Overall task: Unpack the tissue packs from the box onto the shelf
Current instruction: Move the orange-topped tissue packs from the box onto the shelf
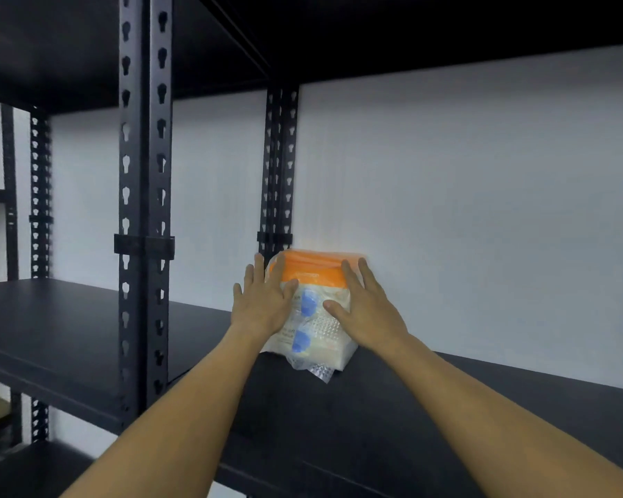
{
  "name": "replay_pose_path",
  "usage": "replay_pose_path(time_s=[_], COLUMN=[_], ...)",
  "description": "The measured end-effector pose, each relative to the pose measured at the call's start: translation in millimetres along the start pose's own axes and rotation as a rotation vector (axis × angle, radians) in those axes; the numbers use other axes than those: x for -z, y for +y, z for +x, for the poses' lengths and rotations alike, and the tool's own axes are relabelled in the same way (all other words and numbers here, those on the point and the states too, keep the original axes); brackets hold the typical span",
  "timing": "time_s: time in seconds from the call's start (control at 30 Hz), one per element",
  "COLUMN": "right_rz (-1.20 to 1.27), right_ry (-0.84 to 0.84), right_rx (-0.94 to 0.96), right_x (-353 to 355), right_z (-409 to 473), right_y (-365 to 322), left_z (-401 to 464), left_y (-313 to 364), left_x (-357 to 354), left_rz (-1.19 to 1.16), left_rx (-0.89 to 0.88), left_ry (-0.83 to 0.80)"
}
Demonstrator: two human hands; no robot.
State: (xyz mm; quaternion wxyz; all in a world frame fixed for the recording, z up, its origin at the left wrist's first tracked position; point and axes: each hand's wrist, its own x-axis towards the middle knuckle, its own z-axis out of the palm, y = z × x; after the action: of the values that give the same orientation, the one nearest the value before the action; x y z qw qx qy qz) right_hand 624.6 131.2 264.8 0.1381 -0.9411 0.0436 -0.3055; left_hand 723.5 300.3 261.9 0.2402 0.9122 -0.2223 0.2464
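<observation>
orange-topped tissue pack (312,307) is pressed by flat, unclenched left hand (263,300) and right hand (365,307), apparently to seat it rearward on the shelf (446,407).

white wall (482,210), neighbouring black rack (40,195)
</observation>
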Motion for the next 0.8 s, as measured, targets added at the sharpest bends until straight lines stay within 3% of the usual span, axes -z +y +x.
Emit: replay_pose_path(time_s=[0.33, 0.8], right_rz=[-0.031, -0.033], right_ry=[-0.044, -0.015], right_rx=[-0.137, -0.21], right_x=[55, 125], right_z=[-87, -256], right_y=[-2, -4], left_z=[-75, -220], left_y=[44, 128], left_x=[36, 50], left_rz=[-0.018, -0.24], left_rx=[-0.089, -0.264], left_ry=[-0.006, -0.049])
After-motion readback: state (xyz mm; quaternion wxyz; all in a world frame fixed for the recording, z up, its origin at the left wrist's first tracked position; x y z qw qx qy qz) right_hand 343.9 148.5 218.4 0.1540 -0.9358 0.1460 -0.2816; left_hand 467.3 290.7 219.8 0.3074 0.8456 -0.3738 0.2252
